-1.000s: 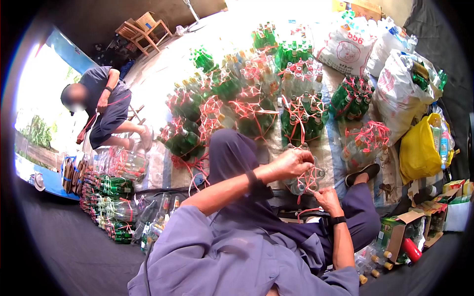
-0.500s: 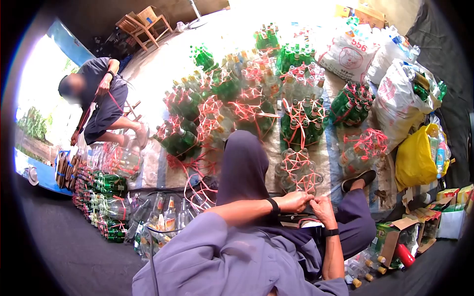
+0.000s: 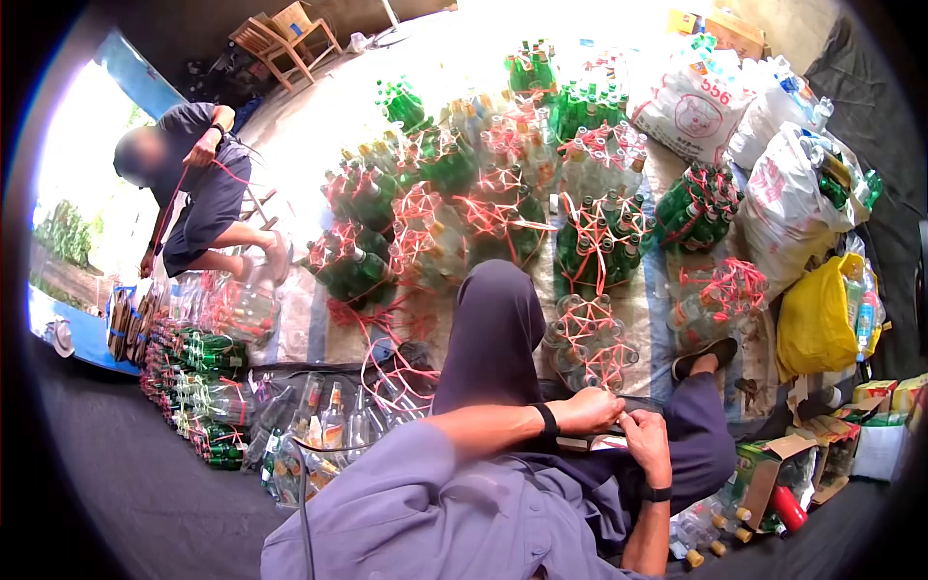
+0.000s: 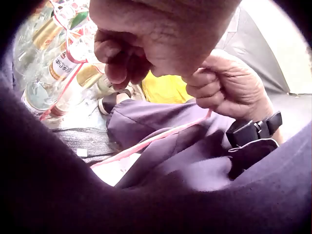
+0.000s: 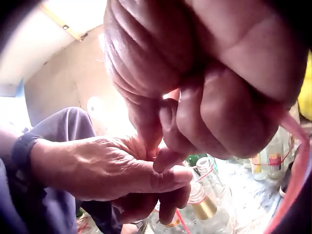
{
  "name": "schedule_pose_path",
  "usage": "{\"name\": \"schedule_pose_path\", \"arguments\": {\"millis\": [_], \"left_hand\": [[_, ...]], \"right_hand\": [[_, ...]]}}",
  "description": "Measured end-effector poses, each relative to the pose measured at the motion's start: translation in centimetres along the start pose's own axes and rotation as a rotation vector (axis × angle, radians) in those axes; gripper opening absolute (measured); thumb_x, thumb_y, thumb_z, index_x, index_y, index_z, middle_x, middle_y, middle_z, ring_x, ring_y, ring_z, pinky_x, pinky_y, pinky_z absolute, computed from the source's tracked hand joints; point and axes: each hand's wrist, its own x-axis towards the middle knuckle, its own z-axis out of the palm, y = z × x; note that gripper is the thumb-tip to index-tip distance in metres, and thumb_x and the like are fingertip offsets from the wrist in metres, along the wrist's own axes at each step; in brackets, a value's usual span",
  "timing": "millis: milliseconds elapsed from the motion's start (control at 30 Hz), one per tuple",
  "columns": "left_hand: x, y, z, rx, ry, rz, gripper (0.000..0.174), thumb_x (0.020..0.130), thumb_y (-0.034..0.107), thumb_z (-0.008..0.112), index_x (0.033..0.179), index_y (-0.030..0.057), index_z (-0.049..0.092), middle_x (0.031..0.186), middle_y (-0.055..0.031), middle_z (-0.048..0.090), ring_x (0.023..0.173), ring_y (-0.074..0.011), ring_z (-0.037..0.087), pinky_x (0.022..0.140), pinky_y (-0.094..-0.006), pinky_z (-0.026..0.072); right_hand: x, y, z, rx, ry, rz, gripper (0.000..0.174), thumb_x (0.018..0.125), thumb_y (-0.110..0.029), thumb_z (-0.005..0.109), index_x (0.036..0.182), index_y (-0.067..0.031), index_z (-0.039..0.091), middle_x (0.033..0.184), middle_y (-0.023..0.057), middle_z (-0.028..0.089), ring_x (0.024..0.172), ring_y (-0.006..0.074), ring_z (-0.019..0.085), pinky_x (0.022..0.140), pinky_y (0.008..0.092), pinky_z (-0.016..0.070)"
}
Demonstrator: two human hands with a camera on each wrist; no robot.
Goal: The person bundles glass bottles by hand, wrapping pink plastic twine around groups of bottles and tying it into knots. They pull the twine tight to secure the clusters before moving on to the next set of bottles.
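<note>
In the head view, a bundle of clear glass bottles (image 3: 570, 340) stands before the person's lap, laced across its top with pink plastic strap (image 3: 607, 353). Just on the near side of it, the left hand (image 3: 590, 411) and the right hand (image 3: 650, 447) meet at their fingertips. Pink strap (image 4: 161, 138) trails out of the curled right hand (image 4: 234, 87) over the thigh in the left wrist view. Thumb and fingers of the left hand (image 5: 117, 168) pinch together close under the right hand in the right wrist view, with strap (image 5: 182, 220) running down from there towards the bottles.
Several strapped bundles of green bottles (image 3: 599, 242) and clear ones cover the sheet ahead. White sacks (image 3: 694, 106) and a yellow bag (image 3: 817, 324) stand at right, an open carton (image 3: 773, 464) nearer. Loose bottles (image 3: 333, 425) lie at left. Another person (image 3: 208, 184) bends over, holding strap.
The left hand has come down from the top of the bundle to meet the right hand on its near side. Both hands have since shifted slightly towards the lap and right.
</note>
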Motion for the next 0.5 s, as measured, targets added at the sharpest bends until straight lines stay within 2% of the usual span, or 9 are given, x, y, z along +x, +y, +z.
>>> {"name": "schedule_pose_path", "arguments": {"millis": [133,233,267,300,367,400,500], "left_hand": [[0.1,0.8,-0.2,-0.032,-0.019,-0.008,0.022,0.093,0.022,0.058,0.086,0.0024,0.054,0.069,-0.0169,0.062,0.063,-0.0348,0.066,0.054,-0.0455,0.0512],[0.2,1.7,-1.2,-0.087,0.001,-0.075,0.020,0.089,0.021,0.058,0.081,0.0028,0.060,0.066,-0.0189,0.064,0.063,-0.0375,0.066,0.055,-0.0489,0.0515],[0.1,1.7,-1.2,-0.077,0.014,-0.051,0.018,0.088,0.021,0.059,0.082,0.0039,0.060,0.065,-0.0175,0.063,0.062,-0.0369,0.066,0.055,-0.0482,0.0515],[0.1,1.6,-1.0,-0.079,0.013,-0.047,0.018,0.088,0.021,0.059,0.082,0.0039,0.060,0.065,-0.0175,0.063,0.062,-0.0369,0.066,0.055,-0.0482,0.0515],[-0.1,1.3,-0.9,-0.068,-0.002,0.020,0.016,0.086,0.019,0.059,0.082,0.0039,0.061,0.064,-0.0167,0.063,0.061,-0.0363,0.066,0.054,-0.0477,0.0515],[-0.1,1.4,-1.0,-0.053,-0.012,0.050,0.015,0.085,0.018,0.060,0.083,0.0031,0.062,0.065,-0.0169,0.063,0.061,-0.0364,0.066,0.055,-0.0473,0.0519],[-0.3,1.4,-0.3,-0.021,-0.079,0.066,0.017,0.087,0.020,0.061,0.086,0.0030,0.058,0.065,-0.0153,0.062,0.060,-0.0360,0.064,0.054,-0.0463,0.0509]], "right_hand": [[-1.7,-0.3,-2.0,0.055,0.012,0.013,0.028,0.091,-0.020,0.063,0.079,0.0056,0.067,0.056,0.0101,0.054,0.055,0.0086,0.050,0.053,0.0315,0.0411],[-2.7,-1.3,-3.2,-0.030,0.101,0.010,0.026,0.091,-0.019,0.063,0.082,0.0048,0.069,0.056,0.0084,0.053,0.055,0.0083,0.050,0.054,0.0313,0.0409],[-2.7,-0.1,-3.6,-0.033,0.077,0.036,0.026,0.092,-0.020,0.062,0.085,0.0039,0.071,0.058,0.0052,0.056,0.056,0.0073,0.051,0.053,0.0290,0.0417],[-2.8,0.4,-3.9,-0.034,0.079,0.039,0.026,0.092,-0.020,0.062,0.085,0.0039,0.071,0.058,0.0052,0.056,0.056,0.0073,0.051,0.053,0.0290,0.0417],[-2.8,1.0,-4.2,0.158,0.006,0.232,0.027,0.094,-0.021,0.062,0.089,0.0039,0.072,0.063,0.0011,0.060,0.057,0.0062,0.053,0.052,0.0262,0.0433],[-2.6,1.7,-4.3,0.225,-0.006,0.226,0.027,0.095,-0.021,0.062,0.093,0.0045,0.071,0.068,-0.0006,0.062,0.058,0.0061,0.055,0.052,0.0242,0.0450],[-1.6,2.9,-4.2,0.293,-0.049,0.230,0.026,0.095,-0.020,0.062,0.095,0.0045,0.071,0.069,-0.0001,0.062,0.059,0.0061,0.056,0.054,0.0243,0.0460]]}}
